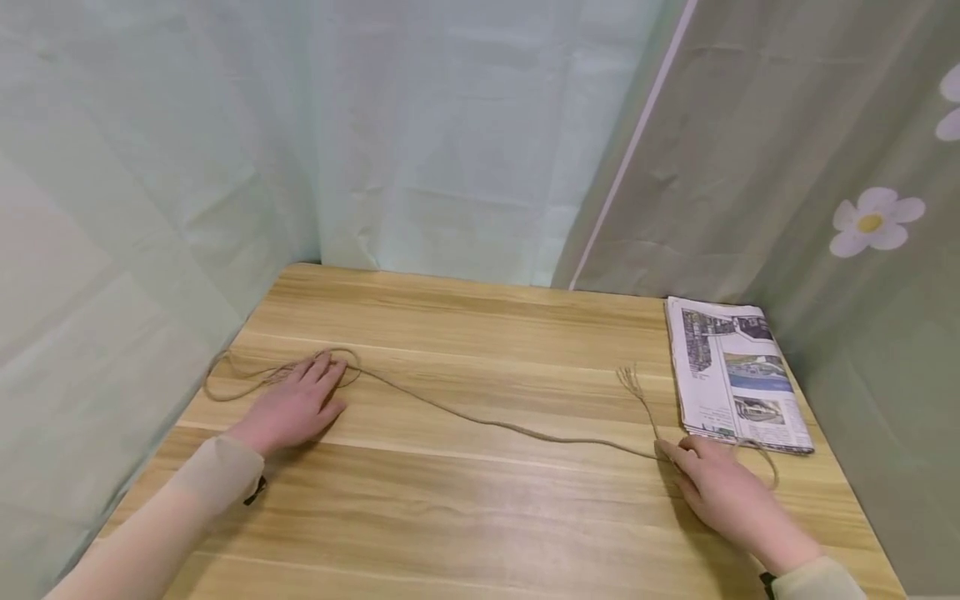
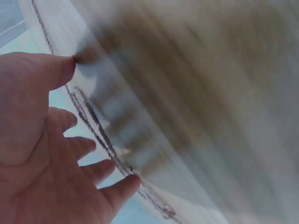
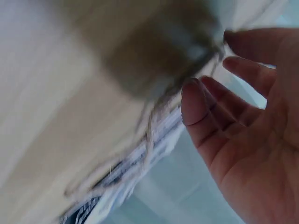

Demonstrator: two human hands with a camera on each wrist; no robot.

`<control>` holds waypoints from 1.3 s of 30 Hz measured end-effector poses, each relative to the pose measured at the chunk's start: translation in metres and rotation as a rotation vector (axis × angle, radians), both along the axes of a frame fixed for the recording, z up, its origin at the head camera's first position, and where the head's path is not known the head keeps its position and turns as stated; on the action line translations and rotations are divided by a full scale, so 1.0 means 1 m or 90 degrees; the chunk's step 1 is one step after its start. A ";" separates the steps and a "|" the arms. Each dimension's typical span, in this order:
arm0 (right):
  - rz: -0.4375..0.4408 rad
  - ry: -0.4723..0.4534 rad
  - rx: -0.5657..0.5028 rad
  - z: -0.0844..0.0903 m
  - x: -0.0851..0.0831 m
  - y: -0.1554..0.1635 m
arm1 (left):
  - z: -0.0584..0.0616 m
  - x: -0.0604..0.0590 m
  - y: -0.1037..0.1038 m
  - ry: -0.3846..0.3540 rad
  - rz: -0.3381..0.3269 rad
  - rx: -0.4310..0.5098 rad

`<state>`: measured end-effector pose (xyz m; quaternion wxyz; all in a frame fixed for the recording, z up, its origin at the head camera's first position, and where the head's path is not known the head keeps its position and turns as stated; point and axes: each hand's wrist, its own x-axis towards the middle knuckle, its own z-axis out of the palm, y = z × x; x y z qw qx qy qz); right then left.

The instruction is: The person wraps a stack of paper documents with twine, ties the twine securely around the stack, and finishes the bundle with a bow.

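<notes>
A long brown twine (image 1: 480, 421) runs across the wooden table. Its left part lies in loose loops, and my left hand (image 1: 295, 408) rests over them with fingers spread. In the left wrist view, that hand's fingertips (image 2: 126, 184) lie along the doubled strands of twine (image 2: 100, 133). At the right, my right hand (image 1: 723, 492) reaches palm down over the twine, its relaxed fingers right at the strand. A frayed end (image 1: 630, 382) sticks out beyond these fingers. Behind the right hand, a small loop of twine (image 3: 100, 189) overlaps the folded newspaper's edge.
The folded newspaper (image 1: 738, 375) lies at the table's right edge, just beyond my right hand. Pale curtains (image 1: 465, 150) hang behind the table and along both sides. White flowers (image 1: 873, 221) decorate the right curtain.
</notes>
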<state>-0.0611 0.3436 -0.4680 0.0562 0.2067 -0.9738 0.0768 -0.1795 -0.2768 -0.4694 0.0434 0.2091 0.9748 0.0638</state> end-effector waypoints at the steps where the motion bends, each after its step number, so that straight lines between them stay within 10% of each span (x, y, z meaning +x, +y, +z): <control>1: 0.001 0.004 -0.001 -0.002 -0.002 -0.002 | -0.001 0.000 0.001 -0.006 -0.004 0.008; 24: -0.024 0.022 0.045 -0.012 -0.016 0.037 | 0.000 -0.004 -0.019 0.071 -0.033 0.080; 39: -0.029 0.178 -0.124 0.000 -0.013 0.054 | 0.002 -0.002 -0.022 0.074 -0.028 0.075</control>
